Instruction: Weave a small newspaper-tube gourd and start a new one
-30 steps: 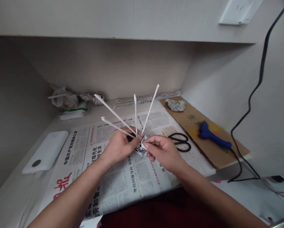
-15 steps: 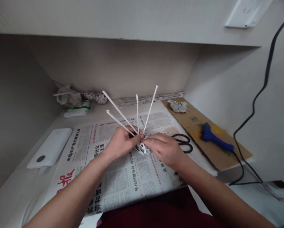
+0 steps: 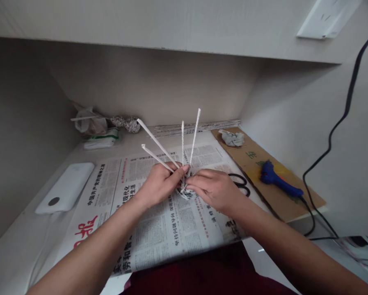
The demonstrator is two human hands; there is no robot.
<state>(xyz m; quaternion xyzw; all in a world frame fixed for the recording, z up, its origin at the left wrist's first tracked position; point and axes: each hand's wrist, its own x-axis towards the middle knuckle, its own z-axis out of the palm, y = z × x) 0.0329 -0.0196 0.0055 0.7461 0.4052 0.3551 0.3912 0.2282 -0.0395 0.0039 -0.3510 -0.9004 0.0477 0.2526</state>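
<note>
Between my hands is a small woven piece (image 3: 187, 194) of rolled paper strips, partly covered by my fingers. Several stiff paper strips (image 3: 195, 135) stick up and away from it. My left hand (image 3: 163, 180) is closed on the woven piece, its thumb pressed near the bases of the strips. From the other side, my right hand (image 3: 213, 187) pinches the weave with bent fingers; the exact strip under its fingertips is hidden. Newspaper (image 3: 159, 229) lies beneath both hands. Black-handled scissors (image 3: 244, 188) rest just past my right hand, partly covered by it.
A blue glue gun (image 3: 277, 180) and a crumpled wad (image 3: 232, 138) lie on cardboard (image 3: 248, 153) at right. A white power bank (image 3: 67, 186) sits left. At the back are paper sticks (image 3: 214, 125), a speckled woven item (image 3: 126, 123) and a tissue pack (image 3: 100, 140).
The upright strips have shifted slightly, with the right one now steeper. My left thumb has moved up and right, and my right hand has shifted a little right.
</note>
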